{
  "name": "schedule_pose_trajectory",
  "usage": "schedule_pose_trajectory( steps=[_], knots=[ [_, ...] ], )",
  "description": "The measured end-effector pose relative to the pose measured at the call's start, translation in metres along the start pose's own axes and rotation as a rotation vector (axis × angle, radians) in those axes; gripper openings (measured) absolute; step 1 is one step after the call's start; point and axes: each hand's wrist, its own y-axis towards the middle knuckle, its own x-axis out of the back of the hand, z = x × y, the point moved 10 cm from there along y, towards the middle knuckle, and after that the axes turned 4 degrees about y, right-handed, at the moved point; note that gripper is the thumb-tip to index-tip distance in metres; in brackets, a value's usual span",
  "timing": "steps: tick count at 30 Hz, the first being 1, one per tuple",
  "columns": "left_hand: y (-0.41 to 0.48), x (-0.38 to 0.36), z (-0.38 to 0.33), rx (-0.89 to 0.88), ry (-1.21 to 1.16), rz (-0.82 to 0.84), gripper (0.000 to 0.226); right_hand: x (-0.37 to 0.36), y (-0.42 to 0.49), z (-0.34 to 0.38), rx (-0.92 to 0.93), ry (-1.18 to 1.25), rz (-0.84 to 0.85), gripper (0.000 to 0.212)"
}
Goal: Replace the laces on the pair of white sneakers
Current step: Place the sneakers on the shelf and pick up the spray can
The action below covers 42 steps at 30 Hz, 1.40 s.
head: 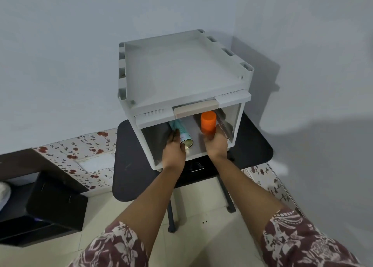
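Storage box [181,69] on table [129,166], wall [80,45] behind; inside box, can [182,134] left, bottle [208,123] right; cabinet [56,204] left of table.

L grip [174,148] touching teal can [184,138], R grip [216,143] holding orange cylinder [208,121], inside open white box [181,71]

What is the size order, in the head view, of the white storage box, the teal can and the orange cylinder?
1. white storage box, clearly largest.
2. teal can and orange cylinder: they look alike. The left hand and right hand partly cover them, so I do not rank them.
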Motion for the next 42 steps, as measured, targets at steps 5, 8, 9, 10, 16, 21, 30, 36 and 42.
schedule_pose_trajectory(
  steps=[5, 8, 9, 10, 16, 21, 30, 36, 42],
  knots=[
    [-0.019, 0.018, 0.002, -0.023, -0.096, -0.1, 0.058, 0.013, -0.031, 0.014, 0.045, 0.066, 0.069, 0.027],
    [-0.066, 0.072, -0.022, -0.256, -0.16, -0.392, 0.042, 0.054, -0.078, 0.066, 0.311, 0.162, -0.043, 0.026],
    [-0.085, 0.097, -0.034, -0.349, -0.152, -0.504, 0.037, 0.071, -0.095, 0.092, 0.44, 0.175, -0.1, 0.026],
    [-0.1, 0.121, -0.044, -0.445, -0.142, -0.609, 0.033, 0.086, -0.11, 0.117, 0.574, 0.156, -0.153, 0.025],
    [-0.108, 0.203, -0.084, -0.732, 0.109, -0.818, 0.032, 0.072, -0.109, 0.196, 0.828, -0.465, -0.214, 0.034],
    [-0.065, 0.205, -0.075, -0.556, 0.295, -0.54, 0.044, 0.063, -0.104, 0.206, 0.788, -0.634, -0.237, 0.031],
    [-0.061, 0.205, -0.072, -0.521, 0.164, -0.233, 0.04, 0.083, -0.133, 0.211, 0.593, -0.653, -0.158, 0.034],
    [-0.059, 0.2, -0.072, -0.52, 0.159, -0.154, 0.042, 0.118, -0.185, 0.192, 0.516, -0.688, -0.136, 0.038],
    [-0.065, 0.185, -0.068, -0.538, 0.319, -0.158, 0.051, 0.126, -0.212, 0.163, 0.495, -0.695, -0.125, 0.034]
  ],
)
